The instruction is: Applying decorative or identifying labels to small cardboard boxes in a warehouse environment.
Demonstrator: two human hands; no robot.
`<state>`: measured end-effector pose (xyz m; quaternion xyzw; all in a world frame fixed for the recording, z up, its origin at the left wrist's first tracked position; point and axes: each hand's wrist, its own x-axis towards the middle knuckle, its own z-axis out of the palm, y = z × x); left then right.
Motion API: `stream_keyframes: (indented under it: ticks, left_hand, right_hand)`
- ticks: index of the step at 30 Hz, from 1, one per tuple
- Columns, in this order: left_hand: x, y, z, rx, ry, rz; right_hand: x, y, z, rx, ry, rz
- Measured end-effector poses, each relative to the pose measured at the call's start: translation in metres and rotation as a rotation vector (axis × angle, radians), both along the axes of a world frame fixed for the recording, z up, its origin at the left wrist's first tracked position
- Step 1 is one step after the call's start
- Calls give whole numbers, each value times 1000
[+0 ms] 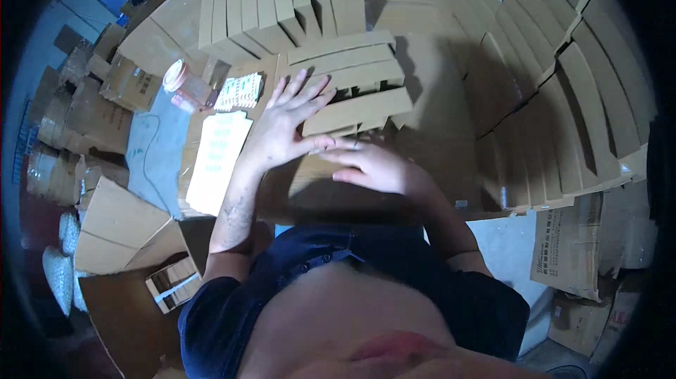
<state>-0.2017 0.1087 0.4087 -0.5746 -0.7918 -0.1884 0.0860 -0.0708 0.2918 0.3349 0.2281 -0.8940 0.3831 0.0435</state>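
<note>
Head view showed a brown bench (440, 160) running across the middle, its right part in shadow. Along its right side rose a wall of cartons (556, 97), stacked in curving tiers. At the back stood a row of boxes (267, 13), narrow and upright, set side by side with a few leaning slightly. To the lower left, beside the bench, a large carton (120, 234) gaped with its flaps spread.

Three long boxes (359, 111) of plain brown cardboard lay near the middle of the bench, one beyond another, directly in front of the person. The nearest had flaps or tabs showing along its near edge, partly covered by the hands. To their left, a pile of white sheets (218, 157) with pale green marks lay by the bench's left edge.

The left hand (289, 122) lay over the left ends of the long boxes. The right hand (380, 168) was at the near edge of the closest one, pointing left.

Inside the large carton sat a bundle (174, 284) of small brown pieces with a pale strap. Just beyond the white sheets stood a jar (189, 87) with a pinkish lid, next to a patterned stack (240, 91).

The left fingers were spread wide and nearly straight, clasping nothing; the right fingers were loosely extended, their tips close to the left thumb, and whether they gripped the box edge could not be told.
</note>
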Motion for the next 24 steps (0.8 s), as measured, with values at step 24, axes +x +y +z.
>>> stream_keyframes:
  ticks: [24]
  left_hand:
    - [-202,368,202,738,-1694,-420]
  right_hand:
    - [172,73,-83,260,10,-751]
